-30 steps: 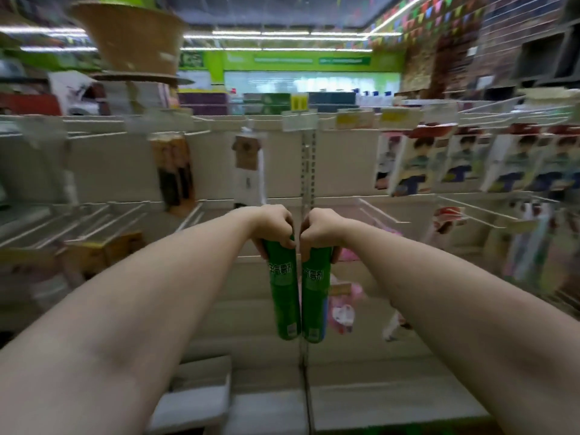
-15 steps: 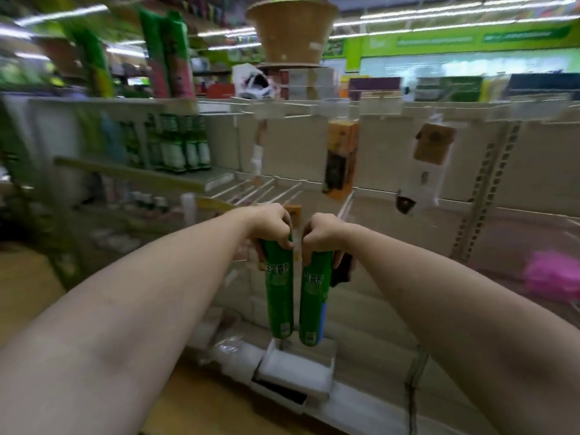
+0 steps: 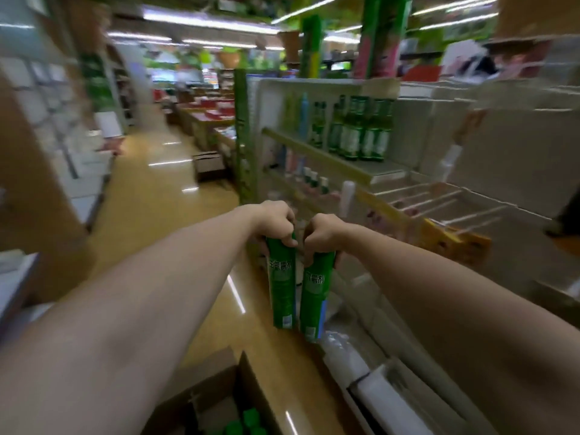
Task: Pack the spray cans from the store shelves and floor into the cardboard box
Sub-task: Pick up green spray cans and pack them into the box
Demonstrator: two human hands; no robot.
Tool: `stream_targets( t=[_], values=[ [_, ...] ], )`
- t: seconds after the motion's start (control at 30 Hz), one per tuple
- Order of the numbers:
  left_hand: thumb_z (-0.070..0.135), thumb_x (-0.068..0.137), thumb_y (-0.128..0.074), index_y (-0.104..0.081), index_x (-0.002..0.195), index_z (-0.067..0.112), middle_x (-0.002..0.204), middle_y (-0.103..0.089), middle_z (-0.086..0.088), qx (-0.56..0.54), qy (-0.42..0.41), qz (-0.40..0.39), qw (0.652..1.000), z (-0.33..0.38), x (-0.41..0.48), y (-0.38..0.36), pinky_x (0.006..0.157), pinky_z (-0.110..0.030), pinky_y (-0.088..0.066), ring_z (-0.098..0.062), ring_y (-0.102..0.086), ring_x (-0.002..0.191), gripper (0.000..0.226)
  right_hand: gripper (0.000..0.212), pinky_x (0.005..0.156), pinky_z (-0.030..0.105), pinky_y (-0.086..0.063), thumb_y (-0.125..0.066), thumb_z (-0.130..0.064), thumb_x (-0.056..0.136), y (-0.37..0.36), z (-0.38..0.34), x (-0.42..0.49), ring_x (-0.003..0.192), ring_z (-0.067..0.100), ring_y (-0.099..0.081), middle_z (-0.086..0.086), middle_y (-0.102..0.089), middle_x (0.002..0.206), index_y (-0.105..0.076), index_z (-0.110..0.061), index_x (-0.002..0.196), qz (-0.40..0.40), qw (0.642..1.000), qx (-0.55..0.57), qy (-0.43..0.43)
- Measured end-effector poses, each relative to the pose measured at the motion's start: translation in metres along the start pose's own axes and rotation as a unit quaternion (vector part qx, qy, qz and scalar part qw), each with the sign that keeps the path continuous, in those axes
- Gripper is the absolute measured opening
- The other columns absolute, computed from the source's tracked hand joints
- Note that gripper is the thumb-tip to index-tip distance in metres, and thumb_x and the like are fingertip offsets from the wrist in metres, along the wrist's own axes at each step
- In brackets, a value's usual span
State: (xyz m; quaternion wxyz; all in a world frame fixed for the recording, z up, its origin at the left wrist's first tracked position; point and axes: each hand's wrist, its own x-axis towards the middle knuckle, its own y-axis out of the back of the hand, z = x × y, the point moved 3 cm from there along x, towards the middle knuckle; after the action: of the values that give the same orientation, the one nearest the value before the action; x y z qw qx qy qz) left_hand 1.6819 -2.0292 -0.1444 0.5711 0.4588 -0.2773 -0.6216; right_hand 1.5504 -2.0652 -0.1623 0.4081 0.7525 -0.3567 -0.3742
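My left hand grips the top of a tall green spray can that hangs straight down. Right beside it, my right hand grips the top of a second green spray can; the two cans nearly touch. Both hang above the yellow aisle floor, in front of the shelf unit. The open cardboard box stands on the floor at the bottom of the view, below and left of the cans. Green caps of cans show inside it.
A shelf unit runs along the right, with green bottles on an upper shelf and wire hooks further right. White packages lie on its lowest shelf. The aisle floor stretches ahead; another brown box sits far down it.
My view has swung left from facing the shelf wall to looking down the aisle. Both hands keep their hold on the cans. The cardboard box has come into view below.
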Motion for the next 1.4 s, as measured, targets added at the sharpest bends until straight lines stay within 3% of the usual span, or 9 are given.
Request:
stream_targets(
  t=[0.13,0.3,0.47,0.6,0.87,1.03,1.2,1.4],
  values=[
    [0.014,0.090,-0.075,-0.063,0.115,0.010,0.109,-0.061,-0.013,-0.046,0.093,0.036,0.994,-0.050,-0.016,0.012,0.067,-0.045,-0.065,-0.034,-0.066,0.095,0.028,0.040,0.052,0.045,-0.062,-0.088,-0.016,0.068,-0.018,-0.043,0.032,0.079,0.031,-0.071,0.015,-0.067,0.099,-0.070,-0.006,0.102,-0.054,0.996,-0.021,0.069],
    [0.011,0.091,-0.073,-0.062,0.117,0.007,0.105,-0.060,-0.012,-0.106,0.201,0.072,0.971,-0.114,-0.048,0.013,0.074,-0.049,-0.064,-0.031,-0.063,0.093,0.028,0.041,0.049,0.032,-0.058,-0.087,-0.016,0.069,-0.061,-0.096,0.057,0.083,0.031,-0.071,0.015,-0.068,0.103,-0.070,-0.008,0.105,-0.118,0.981,-0.051,0.149],
    [0.014,0.090,-0.075,-0.062,0.118,0.009,0.114,-0.059,-0.015,-0.136,0.276,0.083,0.948,-0.175,-0.082,0.000,0.075,-0.050,-0.064,-0.036,-0.061,0.105,0.031,0.045,0.067,0.047,-0.065,-0.085,-0.011,0.074,-0.118,-0.141,0.071,0.085,0.034,-0.070,0.018,-0.066,0.102,-0.061,-0.003,0.111,-0.191,0.964,-0.055,0.178],
    [0.015,0.090,-0.076,-0.063,0.116,0.009,0.112,-0.058,-0.013,-0.152,0.319,0.080,0.932,-0.229,-0.106,-0.014,0.073,-0.048,-0.064,-0.035,-0.061,0.103,0.030,0.042,0.067,0.049,-0.064,-0.086,-0.011,0.073,-0.168,-0.180,0.077,0.083,0.034,-0.070,0.018,-0.068,0.100,-0.065,-0.002,0.109,-0.227,0.947,-0.079,0.216],
    [0.018,0.089,-0.077,-0.062,0.116,0.012,0.112,-0.058,-0.013,-0.162,0.360,0.035,0.918,-0.358,-0.124,-0.063,0.071,-0.046,-0.064,-0.033,-0.063,0.100,0.032,0.050,0.065,0.048,-0.064,-0.090,-0.014,0.069,-0.291,-0.238,0.097,0.085,0.033,-0.071,0.016,-0.068,0.103,-0.068,-0.001,0.112,-0.283,0.923,-0.135,0.222],
    [0.012,0.088,-0.076,-0.058,0.117,0.013,0.115,-0.058,-0.013,-0.165,0.374,-0.032,0.912,-0.434,-0.121,-0.128,0.073,-0.043,-0.064,-0.031,-0.064,0.097,0.034,0.059,0.079,0.037,-0.061,-0.092,-0.026,0.067,-0.385,-0.244,0.116,0.096,0.024,-0.065,0.010,-0.070,0.111,-0.069,-0.006,0.118,-0.300,0.906,-0.178,0.239],
    [0.012,0.088,-0.074,-0.058,0.125,0.018,0.116,-0.056,-0.008,-0.143,0.366,-0.083,0.916,-0.487,-0.115,-0.209,0.062,-0.033,-0.055,-0.027,-0.060,0.098,0.041,0.049,0.065,0.032,-0.050,-0.092,-0.029,0.069,-0.471,-0.227,0.132,0.086,0.024,-0.060,0.009,-0.068,0.100,-0.067,-0.004,0.103,-0.315,0.914,-0.163,0.199],
    [0.011,0.089,-0.068,-0.057,0.139,0.020,0.138,-0.056,-0.010,-0.154,0.372,-0.098,0.910,-0.539,-0.110,-0.310,0.074,-0.030,-0.045,-0.030,-0.057,0.118,0.052,0.045,0.084,0.038,-0.057,-0.084,-0.018,0.075,-0.564,-0.190,0.145,0.103,0.030,-0.064,0.012,-0.066,0.113,-0.067,-0.008,0.115,-0.323,0.920,-0.131,0.179]
  ],
)
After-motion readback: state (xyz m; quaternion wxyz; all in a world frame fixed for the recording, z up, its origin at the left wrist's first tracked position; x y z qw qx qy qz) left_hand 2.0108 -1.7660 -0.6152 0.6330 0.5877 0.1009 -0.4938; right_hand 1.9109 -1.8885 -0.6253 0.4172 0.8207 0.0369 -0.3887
